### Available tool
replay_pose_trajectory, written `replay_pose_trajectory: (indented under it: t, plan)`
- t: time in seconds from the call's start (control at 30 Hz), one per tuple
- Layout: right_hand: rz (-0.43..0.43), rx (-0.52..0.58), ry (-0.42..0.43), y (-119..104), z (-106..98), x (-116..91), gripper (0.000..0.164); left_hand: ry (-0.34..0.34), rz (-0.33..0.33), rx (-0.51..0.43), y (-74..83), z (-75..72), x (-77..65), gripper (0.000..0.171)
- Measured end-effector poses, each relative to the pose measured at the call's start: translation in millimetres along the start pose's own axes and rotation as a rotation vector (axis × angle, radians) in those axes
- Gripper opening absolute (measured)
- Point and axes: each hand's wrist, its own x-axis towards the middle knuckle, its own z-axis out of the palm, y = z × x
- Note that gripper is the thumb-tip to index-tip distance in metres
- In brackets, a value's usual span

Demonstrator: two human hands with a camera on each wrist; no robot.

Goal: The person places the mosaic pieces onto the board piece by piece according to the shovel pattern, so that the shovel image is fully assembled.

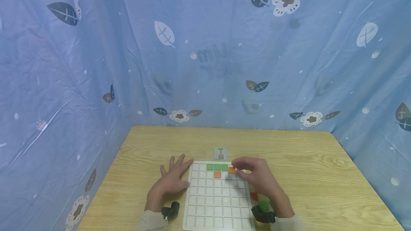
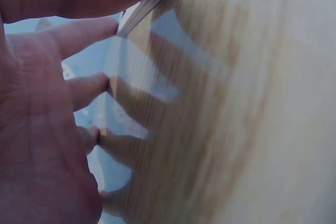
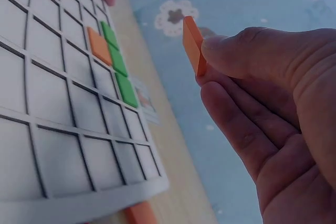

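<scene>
Head view gives me the clearest count. Four tiles sit in the white gridded board (image 1: 208, 200): three green tiles (image 1: 217, 167) side by side in the far row, and one seated orange tile (image 1: 217, 174) in the next row nearer, in line with the middle green. Most cells I can see are bare, so I judge the work to be at an early stage. A second orange tile (image 3: 192, 45) is pinched between thumb and finger of the right hand (image 1: 258, 175), raised by the far right part of the grid; I count it as not yet placed. To the right of the board, partly hidden by the right wrist, lie a red piece (image 1: 254, 196) and a loose green piece (image 1: 263, 205); whether more are there I can't tell. The left hand (image 1: 171, 181) grasps nothing: its fingers are spread, tips down on the wooden table (image 1: 321, 174), with thumb and forefinger at the board's left edge.

As for writing, a small card (image 1: 221, 154) just beyond the board's far edge carries a grid and a figure, too small for me to find lettering. Faint letter-like marks (image 1: 205, 55) on the blue curtain (image 1: 205, 6) can't be read with confidence. I find no brand or label on the tiles.
</scene>
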Motion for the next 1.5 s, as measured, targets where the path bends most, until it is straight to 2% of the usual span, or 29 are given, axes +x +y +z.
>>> replay_pose_trajectory:
  t: [0.23, 0.57, 0.83, 1.07, 1.33, 1.5]
  plan:
    - [-0.042, 0.027, -0.031, 4.6, 17.4, -2.4, 0.023, -0.001, -0.002, 0.001, 0.8, -0.3, -0.4, 0.091]
    - [-0.036, 0.037, -0.073, 9.6, 37.9, -2.4, 0.023, 0.004, -0.012, 0.006, 2.8, -0.9, -0.6, 0.091]
    - [-0.104, 0.05, -0.069, 11.9, 50.1, -3.8, 0.027, 0.006, -0.017, 0.012, 3.6, -1.1, -0.3, 0.091]
    - [-0.1, -0.046, -0.069, 9.8, 56.6, -4.3, 0.027, 0.009, -0.016, 0.016, 4.2, -1.0, -0.7, 0.09]
    - [-0.19, -0.104, -0.024, 11.5, 62.3, -3.9, 0.027, 0.01, -0.014, 0.016, 4.6, -0.8, -0.6, 0.089]
    - [-0.21, -0.122, -0.03, 11.5, 64.4, -3.6, 0.028, 0.006, -0.014, 0.013, 4.0, -0.6, -0.3, 0.089]
